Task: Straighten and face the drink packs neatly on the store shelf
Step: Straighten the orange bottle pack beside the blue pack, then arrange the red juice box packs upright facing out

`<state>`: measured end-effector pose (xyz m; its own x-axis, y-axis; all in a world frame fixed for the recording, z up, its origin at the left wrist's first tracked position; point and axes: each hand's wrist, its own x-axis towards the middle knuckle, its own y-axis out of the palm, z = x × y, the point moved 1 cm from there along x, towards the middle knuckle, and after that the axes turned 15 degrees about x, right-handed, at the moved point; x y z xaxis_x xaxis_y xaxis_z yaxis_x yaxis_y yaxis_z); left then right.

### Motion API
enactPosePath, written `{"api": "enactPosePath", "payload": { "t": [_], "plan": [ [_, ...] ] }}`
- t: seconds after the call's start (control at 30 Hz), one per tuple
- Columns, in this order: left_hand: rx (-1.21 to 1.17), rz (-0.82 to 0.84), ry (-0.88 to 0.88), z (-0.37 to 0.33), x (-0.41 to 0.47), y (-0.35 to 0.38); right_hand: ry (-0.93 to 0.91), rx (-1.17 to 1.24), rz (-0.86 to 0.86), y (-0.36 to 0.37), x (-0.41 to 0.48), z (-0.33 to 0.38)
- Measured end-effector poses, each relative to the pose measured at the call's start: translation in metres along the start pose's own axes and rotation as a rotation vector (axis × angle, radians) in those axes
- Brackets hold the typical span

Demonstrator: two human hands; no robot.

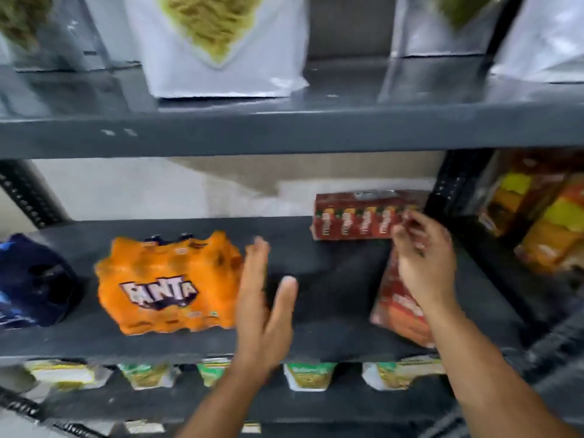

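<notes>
1. While the whole view is smeared with blur, four drink packs can be counted on the dark middle shelf (331, 311): one orange, one dark blue, two red.
2. The orange Fanta pack (167, 286) sits left of centre near the front edge, its label facing out, slightly skewed.
3. The dark blue pack (34, 282) stands at the far left, partly cut off by the frame edge and just beside the orange one.
4. One red juice pack (363, 216) stands at the back right of the shelf, showing a row of about five small cartons; the blur makes the count unsure.
5. A second red pack (398, 308) lies tilted in front of it, toward the front right, angled across the shelf.
6. The left hand (265, 298) is flat and empty, fingers straight and close together, thumb spread apart; it is held edge-on just right of the orange pack, and contact cannot be told.
7. The right hand (423, 257) is over the upper end of the tilted red pack, fingers loosely curled and slightly apart; whether they grip it cannot be told.
8. On the shelf above stand several silver pouches; the middle silver pouch (221, 45) shows pale yellow contents.
9. Below, five small green-and-white packets (309, 374) show in a row.
10. At the far right stand orange and yellow cartons (543, 222), too blurred to count.
</notes>
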<state>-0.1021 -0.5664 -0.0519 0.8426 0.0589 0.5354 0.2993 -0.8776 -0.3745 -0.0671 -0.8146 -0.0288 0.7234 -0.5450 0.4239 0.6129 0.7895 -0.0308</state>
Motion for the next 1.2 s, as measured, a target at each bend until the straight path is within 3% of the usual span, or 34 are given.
{"api": "enactPosePath", "payload": {
  "t": [0.07,0.13,0.2,0.4,0.53,0.6,0.67,0.73,0.83,1.0,1.13,1.2],
  "plan": [
    [-0.050,0.286,-0.188,-0.019,-0.016,0.060,0.086,-0.037,-0.088,-0.038,0.010,-0.025],
    [-0.009,0.526,-0.270,-0.026,-0.029,0.109,0.305,-0.019,-0.058,-0.057,0.007,-0.052],
    [-0.026,0.653,-0.355,-0.028,-0.038,0.140,0.457,0.035,-0.009,-0.064,0.000,-0.070],
    [0.079,0.471,-0.411,-0.025,-0.038,0.153,0.650,0.311,0.007,-0.068,-0.005,-0.091],
    [0.016,0.416,-0.464,-0.019,-0.031,0.152,0.727,0.437,-0.111,-0.051,-0.015,-0.076],
    [-0.059,0.386,-0.521,-0.014,-0.022,0.152,0.673,0.301,-0.027,-0.040,-0.014,-0.065],
    [-0.127,0.400,-0.562,-0.010,-0.014,0.149,0.541,0.018,0.167,-0.025,-0.013,-0.049],
    [-0.013,0.377,-0.525,-0.003,-0.008,0.143,0.436,-0.245,0.311,-0.008,-0.011,-0.031],
    [0.233,0.288,-0.434,0.003,0.002,0.133,0.438,-0.396,0.427,0.020,-0.007,-0.008],
    [-0.188,0.164,-0.498,0.004,0.003,0.126,0.545,-0.397,0.516,0.056,0.001,0.013],
    [-0.428,0.154,-0.558,0.007,-0.011,0.132,0.640,-0.172,0.622,0.075,0.006,0.015],
    [-0.429,0.153,-0.578,0.005,-0.010,0.133,0.624,-0.074,0.648,0.071,0.012,0.017]
  ]
}}
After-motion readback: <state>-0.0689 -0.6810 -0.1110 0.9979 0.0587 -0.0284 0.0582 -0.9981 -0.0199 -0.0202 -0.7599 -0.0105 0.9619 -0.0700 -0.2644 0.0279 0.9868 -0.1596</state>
